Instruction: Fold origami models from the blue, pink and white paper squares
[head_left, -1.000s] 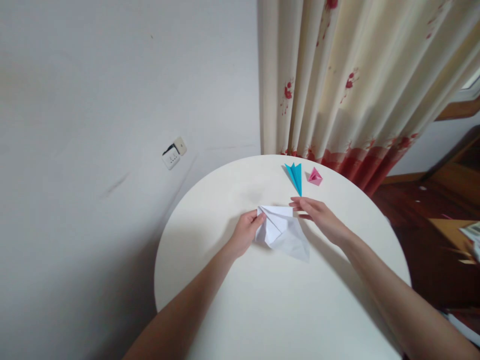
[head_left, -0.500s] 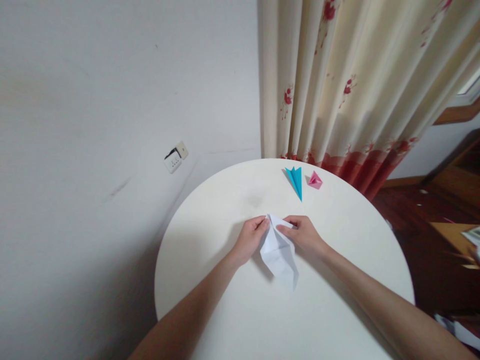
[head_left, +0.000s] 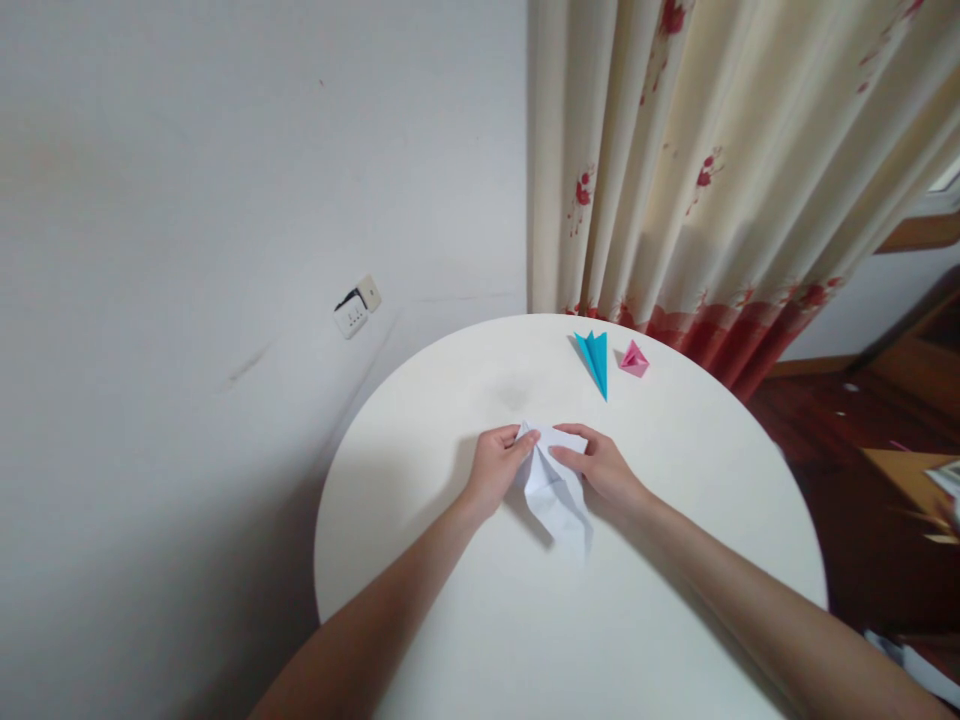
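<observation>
white paper (head_left: 555, 495), one, in two hands' (head_left: 495, 470) (head_left: 609, 472) fingers (head_left: 570, 457)

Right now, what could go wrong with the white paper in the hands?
The white paper is held by the left hand and the right hand; pulling them apart might tear it. Its lower end hangs loose, so it could catch a stray crease.

One head-worn camera looks forward and down from the near side — close enough to crop the near edge of the round worktop (head_left: 465, 630) — toward a wall (head_left: 187, 200) at left and a curtain (head_left: 645, 220) far right.
</observation>
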